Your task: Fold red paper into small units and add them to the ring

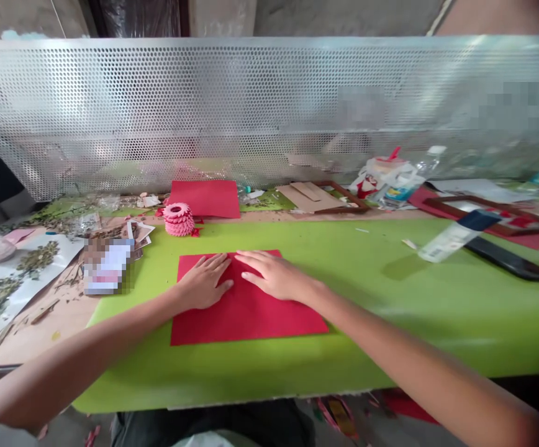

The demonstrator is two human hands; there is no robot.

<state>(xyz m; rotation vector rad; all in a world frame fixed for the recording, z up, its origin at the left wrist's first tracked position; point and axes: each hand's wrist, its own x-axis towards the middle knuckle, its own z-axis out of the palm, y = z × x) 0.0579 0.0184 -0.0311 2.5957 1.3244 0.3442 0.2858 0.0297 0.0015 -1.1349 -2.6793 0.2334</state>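
The red paper [246, 320] lies on the green surface [390, 323] close before the person, presumably for easy reach. The left hand [207, 282] and right hand [267, 276] rest palm-down on it — unclenched, gripping nothing — likely steadying it.

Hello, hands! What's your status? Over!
Bare left hand and bare right hand: resting on rectangular red sheet. Sheet: flat on smooth green tabletop. Round pink frilly-edged stack: beyond sheet, apart.
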